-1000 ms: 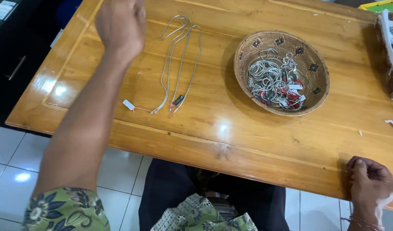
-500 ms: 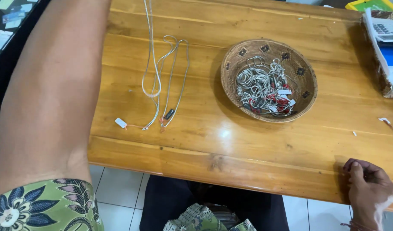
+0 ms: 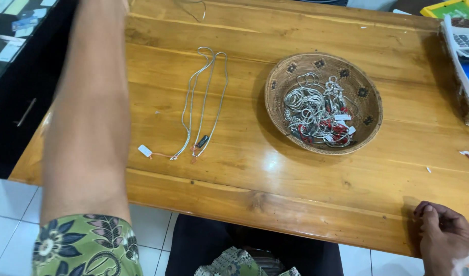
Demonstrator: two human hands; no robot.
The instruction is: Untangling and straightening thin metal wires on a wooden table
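Observation:
Two silver chains [image 3: 204,102] lie side by side on the wooden table [image 3: 244,174], with a small white tag [image 3: 144,150] at their near end. A round woven basket [image 3: 275,76] to their right holds a tangle of silver chains [image 3: 316,110] with red and white tags. My left forearm [image 3: 91,112] reaches up the left side of the view; its hand is beyond the top edge. A bit of thin chain [image 3: 193,4] shows at the top near it. My right hand [image 3: 444,237] rests on the table's near right edge, fingers curled, holding nothing.
A calculator [image 3: 467,38] lies on a pile at the far right edge, with a yellow-green item [image 3: 451,9] behind it. A dark cabinet [image 3: 20,76] with papers on top stands left of the table. White floor tiles [image 3: 9,204] are below.
My left arm has stretched farther up and away, and its hand has passed out of view with the hanging chain. My right hand has stayed on the table edge.

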